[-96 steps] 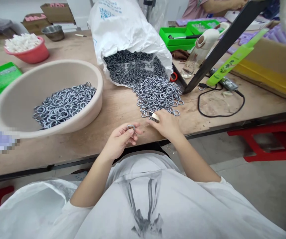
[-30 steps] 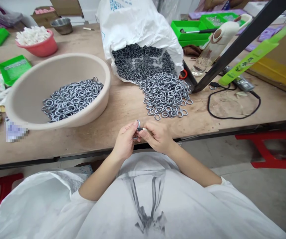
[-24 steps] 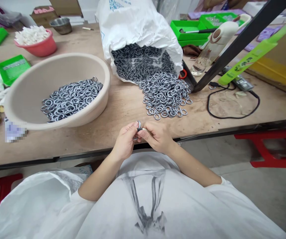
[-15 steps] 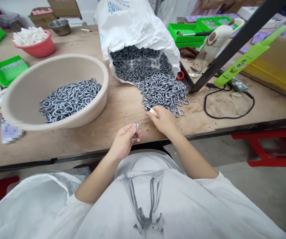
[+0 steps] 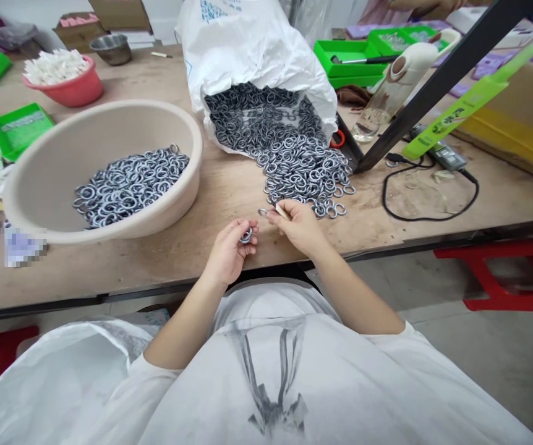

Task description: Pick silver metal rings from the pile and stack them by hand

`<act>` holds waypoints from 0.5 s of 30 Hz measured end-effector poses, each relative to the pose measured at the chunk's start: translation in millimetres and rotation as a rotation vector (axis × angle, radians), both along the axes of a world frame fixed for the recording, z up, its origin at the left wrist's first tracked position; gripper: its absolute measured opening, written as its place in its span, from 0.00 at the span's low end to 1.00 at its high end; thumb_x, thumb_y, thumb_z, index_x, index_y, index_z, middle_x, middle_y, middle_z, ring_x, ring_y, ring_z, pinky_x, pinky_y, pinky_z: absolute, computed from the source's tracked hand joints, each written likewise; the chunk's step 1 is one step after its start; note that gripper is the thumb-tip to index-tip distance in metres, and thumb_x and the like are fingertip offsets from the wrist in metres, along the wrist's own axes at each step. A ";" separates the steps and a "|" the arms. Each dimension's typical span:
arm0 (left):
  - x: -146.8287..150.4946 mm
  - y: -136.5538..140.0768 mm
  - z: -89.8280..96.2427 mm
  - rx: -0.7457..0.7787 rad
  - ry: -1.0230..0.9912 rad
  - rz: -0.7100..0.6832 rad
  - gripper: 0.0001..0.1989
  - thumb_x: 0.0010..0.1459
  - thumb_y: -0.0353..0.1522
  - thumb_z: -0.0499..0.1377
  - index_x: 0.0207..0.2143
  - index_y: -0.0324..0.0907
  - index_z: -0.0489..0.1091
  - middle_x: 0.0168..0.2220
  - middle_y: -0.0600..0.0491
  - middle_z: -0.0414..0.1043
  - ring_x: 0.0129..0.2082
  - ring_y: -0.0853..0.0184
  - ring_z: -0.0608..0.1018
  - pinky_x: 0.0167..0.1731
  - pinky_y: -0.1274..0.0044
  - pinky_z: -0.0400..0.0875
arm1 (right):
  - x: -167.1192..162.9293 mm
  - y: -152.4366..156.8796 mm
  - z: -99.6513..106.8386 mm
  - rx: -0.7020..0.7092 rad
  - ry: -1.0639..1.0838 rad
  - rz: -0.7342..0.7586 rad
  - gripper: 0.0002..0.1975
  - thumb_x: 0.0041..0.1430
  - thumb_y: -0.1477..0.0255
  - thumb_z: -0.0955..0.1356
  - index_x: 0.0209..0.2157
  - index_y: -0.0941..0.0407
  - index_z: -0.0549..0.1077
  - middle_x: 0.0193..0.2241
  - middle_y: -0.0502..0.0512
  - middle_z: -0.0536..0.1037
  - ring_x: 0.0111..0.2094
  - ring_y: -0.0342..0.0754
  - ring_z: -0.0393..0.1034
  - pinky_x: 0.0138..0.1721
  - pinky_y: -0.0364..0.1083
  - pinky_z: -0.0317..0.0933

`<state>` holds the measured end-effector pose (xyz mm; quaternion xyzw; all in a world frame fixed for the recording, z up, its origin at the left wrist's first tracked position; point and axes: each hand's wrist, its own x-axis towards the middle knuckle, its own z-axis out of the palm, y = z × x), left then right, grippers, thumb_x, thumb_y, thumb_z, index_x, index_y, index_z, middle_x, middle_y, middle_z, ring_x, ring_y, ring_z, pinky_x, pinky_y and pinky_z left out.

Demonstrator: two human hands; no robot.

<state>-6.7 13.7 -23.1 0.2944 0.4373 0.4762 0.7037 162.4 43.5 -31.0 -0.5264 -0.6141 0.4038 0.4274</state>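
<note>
My left hand (image 5: 230,248) is closed on a grey ring (image 5: 247,235), held between thumb and fingers just above the table's front edge. To its right, my right hand (image 5: 300,226) grips a small pale-handled tool (image 5: 283,212) with a dark tip; its exact kind is unclear. Another grey ring (image 5: 263,212) shows at the right fingertips. Just beyond the right hand, a heap of grey rings (image 5: 306,164) spills from a white sack (image 5: 252,46) lying on its side. A big beige basin (image 5: 29,185) on the left holds many similar rings.
A dark slanted metal bar (image 5: 415,105) rises right of the heap, beside a clear bottle (image 5: 378,111) and a black cable (image 5: 426,219). A pink bowl (image 5: 74,93) of white pieces and a green tray (image 5: 20,145) stand at left. A red stool (image 5: 493,272) is below right.
A ring now shows at my right fingertips, and that hand has shifted slightly left. My left hand has moved a little up and left, and its ring is turned differently.
</note>
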 end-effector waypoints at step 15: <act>6.9 -14.1 3.2 0.243 0.011 -0.150 0.23 0.54 0.50 0.64 0.26 0.39 0.66 0.22 0.57 0.61 0.22 0.74 0.63 0.23 0.81 0.59 | -20.9 -25.5 10.5 -0.102 0.497 0.320 0.23 0.50 0.52 0.75 0.38 0.54 0.71 0.27 0.46 0.74 0.23 0.43 0.69 0.28 0.45 0.67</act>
